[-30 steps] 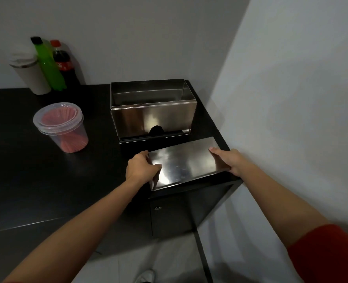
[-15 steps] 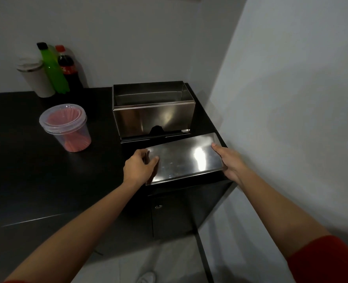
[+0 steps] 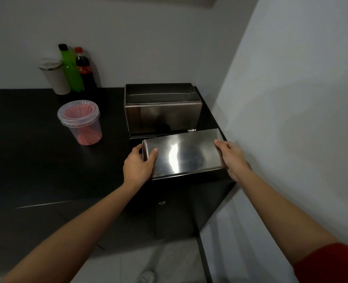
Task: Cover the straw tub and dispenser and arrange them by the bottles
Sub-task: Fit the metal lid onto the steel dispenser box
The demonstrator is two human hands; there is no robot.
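A stainless steel dispenser lid (image 3: 182,153) is held just above the front right corner of the black counter (image 3: 36,160). My left hand (image 3: 138,165) grips its left end and my right hand (image 3: 233,158) grips its right end. Right behind the lid stands the open steel dispenser box (image 3: 162,117), uncovered on top. A clear plastic tub (image 3: 81,122) with red straws and a clear lid on it sits left of the dispenser. At the back left stand a green bottle (image 3: 72,72) and a dark cola bottle (image 3: 85,71).
A white tumbler (image 3: 54,77) with a lid stands left of the bottles against the back wall. A light wall (image 3: 291,99) runs close along the counter's right edge. Below the counter front are dark cabinet doors (image 3: 175,211) and a pale floor.
Both hands have lifted the steel lid off the counter's front corner and carried it slightly up and toward the dispenser. The view has tilted, showing more of the back wall.
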